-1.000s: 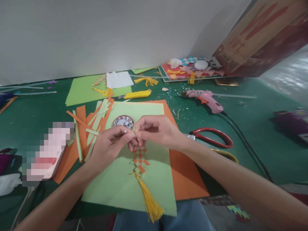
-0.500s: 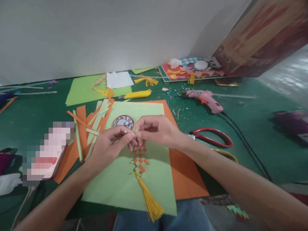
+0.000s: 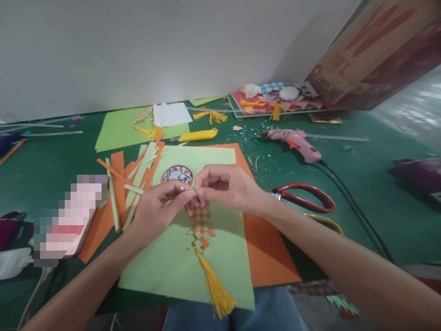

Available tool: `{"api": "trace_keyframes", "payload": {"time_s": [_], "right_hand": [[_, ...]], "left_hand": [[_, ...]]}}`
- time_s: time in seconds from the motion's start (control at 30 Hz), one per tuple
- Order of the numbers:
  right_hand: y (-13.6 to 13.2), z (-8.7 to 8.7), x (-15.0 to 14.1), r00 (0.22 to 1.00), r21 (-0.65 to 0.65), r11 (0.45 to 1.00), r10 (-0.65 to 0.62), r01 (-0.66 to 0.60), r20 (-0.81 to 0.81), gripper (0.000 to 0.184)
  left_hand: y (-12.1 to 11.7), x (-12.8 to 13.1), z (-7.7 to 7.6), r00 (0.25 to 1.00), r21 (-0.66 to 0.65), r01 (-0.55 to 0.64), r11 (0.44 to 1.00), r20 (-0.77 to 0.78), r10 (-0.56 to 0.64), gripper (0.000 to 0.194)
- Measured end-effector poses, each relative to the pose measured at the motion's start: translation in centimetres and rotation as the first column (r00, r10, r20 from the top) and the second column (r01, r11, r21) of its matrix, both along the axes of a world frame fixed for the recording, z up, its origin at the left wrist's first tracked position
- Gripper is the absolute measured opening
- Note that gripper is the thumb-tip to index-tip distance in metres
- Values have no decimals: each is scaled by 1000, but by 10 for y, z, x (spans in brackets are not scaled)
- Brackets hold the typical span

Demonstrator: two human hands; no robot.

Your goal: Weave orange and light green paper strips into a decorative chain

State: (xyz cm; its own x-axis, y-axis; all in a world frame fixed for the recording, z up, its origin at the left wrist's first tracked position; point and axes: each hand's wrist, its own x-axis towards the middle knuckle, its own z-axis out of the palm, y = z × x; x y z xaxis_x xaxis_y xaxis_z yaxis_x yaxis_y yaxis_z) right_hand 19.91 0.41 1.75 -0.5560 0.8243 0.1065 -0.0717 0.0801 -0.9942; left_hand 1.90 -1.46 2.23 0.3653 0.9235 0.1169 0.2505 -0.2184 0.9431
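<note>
Both hands, left [image 3: 165,204] and right [image 3: 229,188], meet with fingers pinched above the weave [image 3: 201,227], their pinch too small to make out; the weave is over the sheet [image 3: 155,271]. The bag's [image 3: 344,64] lettering is illegible.

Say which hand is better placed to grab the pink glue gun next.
Right, probably: the right hand is nearer the glue gun, which lies beyond it to the right; the left hand is farther off.

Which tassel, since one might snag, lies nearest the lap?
The yellow tassel at the checkered strip's lower end, overhanging the pale green sheet; the others lie farther back.
</note>
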Motion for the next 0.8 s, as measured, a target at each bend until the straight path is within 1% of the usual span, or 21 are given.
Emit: {"api": "trace_keyframes", "payload": {"time_s": [0.07, 0.17, 0.27, 0.33, 0.57, 0.7, 0.8], "right_hand": [[-2, 2, -1, 994, 108, 992, -74, 65, 80, 5], [-5, 1, -1, 981, 259, 959, -151, 114, 124, 4], [-5, -1, -1, 975, 317, 940, -177, 126, 137, 4], [-5, -1, -1, 974, 307, 943, -178, 128, 140, 4], [-4, 3, -2, 979, 206, 972, -143, 112, 145, 5], [-3, 3, -1, 984, 121, 989, -106, 89, 143, 6], [-1, 2, 0, 993, 55, 997, -64, 58, 102, 6]], "left_hand": [[0, 0, -1, 1000, 11, -8, 1000, -6, 8, 16], [1, 0, -2, 1000, 42, -16, 999, -21, 17, 16], [2, -1, -3, 999, 71, -7, 997, -36, 9, 16], [2, -1, -4, 999, 76, 3, 997, -46, 1, 15], [2, 0, -2, 998, 115, 12, 993, -58, -5, 15], [2, 0, -3, 997, 139, 27, 990, -73, -17, 15], [2, -1, -3, 995, 156, 35, 987, -94, -20, 15]]}}
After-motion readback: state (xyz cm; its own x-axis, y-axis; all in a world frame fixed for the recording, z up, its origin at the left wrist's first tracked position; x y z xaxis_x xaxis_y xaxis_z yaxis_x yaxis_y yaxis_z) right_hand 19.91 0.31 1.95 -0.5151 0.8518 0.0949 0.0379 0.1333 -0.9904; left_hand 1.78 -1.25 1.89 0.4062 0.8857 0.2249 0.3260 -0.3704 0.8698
